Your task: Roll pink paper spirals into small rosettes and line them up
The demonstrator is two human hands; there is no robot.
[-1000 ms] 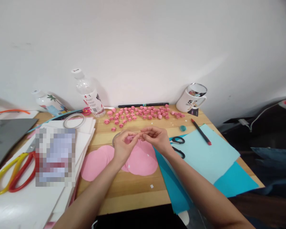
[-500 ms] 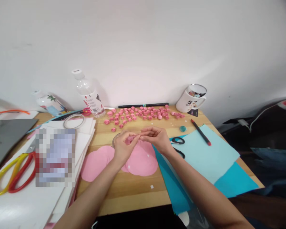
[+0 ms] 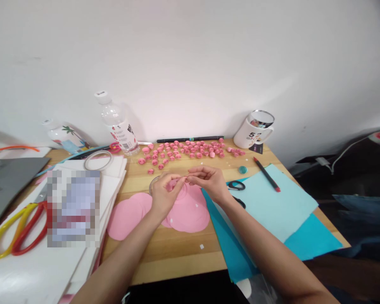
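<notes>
My left hand (image 3: 166,190) and my right hand (image 3: 209,182) meet above a pile of pink paper circles (image 3: 190,217), fingertips pinched close together. Between them is a thin pink paper strip (image 3: 183,192), its curled length hanging below the fingers; the pinched end is mostly hidden. Another group of pink circles (image 3: 126,219) lies left of my left wrist. Behind my left hand shows the rim of a round, clear-looking object (image 3: 152,184), largely covered. Several small rolled pink paper roses (image 3: 193,150) are spread along the back of the table.
White sheets (image 3: 112,190), yellow-and-red scissors (image 3: 22,228) and a tape roll (image 3: 98,161) lie left. Bottles (image 3: 123,135) and a mug (image 3: 251,135) stand by the wall. Blue paper (image 3: 313,240), black-handled scissors (image 3: 237,185), a teal cap (image 3: 242,169) and a pencil (image 3: 267,175) are right.
The fingertips have shifted slightly against each other, and more of the curled pink strip shows beneath them. The things on the table have stayed put.
</notes>
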